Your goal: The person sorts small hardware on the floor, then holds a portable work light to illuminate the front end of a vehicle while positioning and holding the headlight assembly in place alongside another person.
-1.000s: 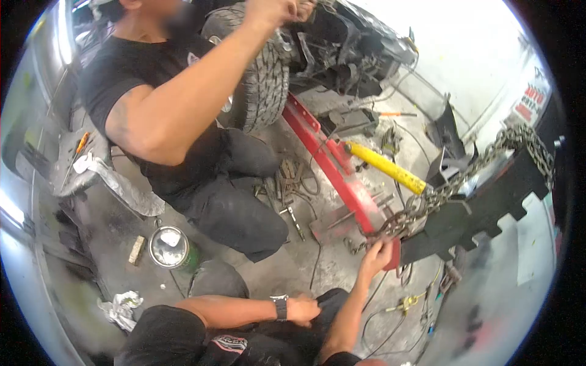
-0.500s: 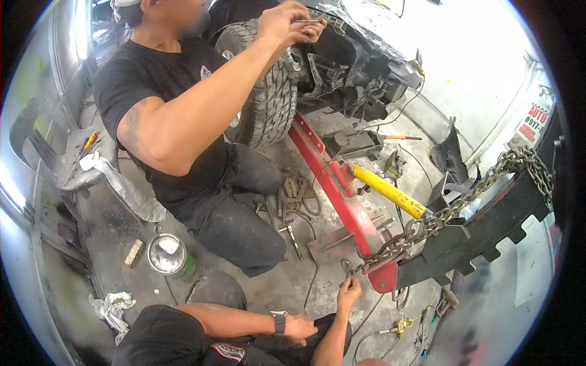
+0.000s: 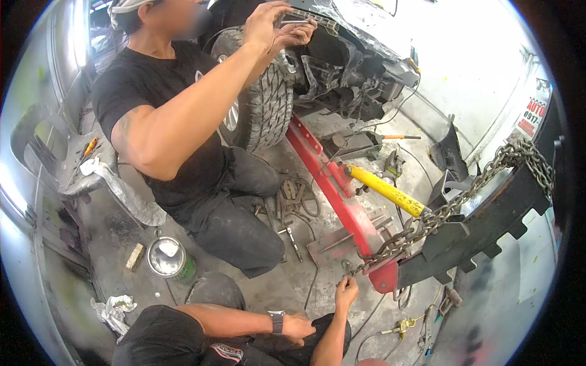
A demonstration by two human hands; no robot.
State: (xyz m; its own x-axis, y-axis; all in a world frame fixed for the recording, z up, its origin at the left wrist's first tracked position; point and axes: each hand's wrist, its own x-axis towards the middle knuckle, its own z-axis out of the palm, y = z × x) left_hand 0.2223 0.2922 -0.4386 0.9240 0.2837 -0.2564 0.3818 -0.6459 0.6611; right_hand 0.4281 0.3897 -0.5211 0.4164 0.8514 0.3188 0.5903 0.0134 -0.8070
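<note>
I'm standing in a car repair workshop: a vehicle (image 3: 349, 72) with its front stripped, a chunky tyre (image 3: 270, 111), a heavy chain (image 3: 427, 229), tools (image 3: 295, 245) strewn over the stained floor (image 3: 281, 287), a sign (image 3: 533, 114) reading AUTO.

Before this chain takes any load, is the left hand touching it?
Apart. The head view shows it: the left hand lies low, with a strip of floor visible between it and the nearest end of the chain.

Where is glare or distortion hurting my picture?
Head view: the wall washes out at upper right; head view: glare streaks the left side, fisheye black hides the corners; head view: chain and right hand are clear enough to follow.
</note>
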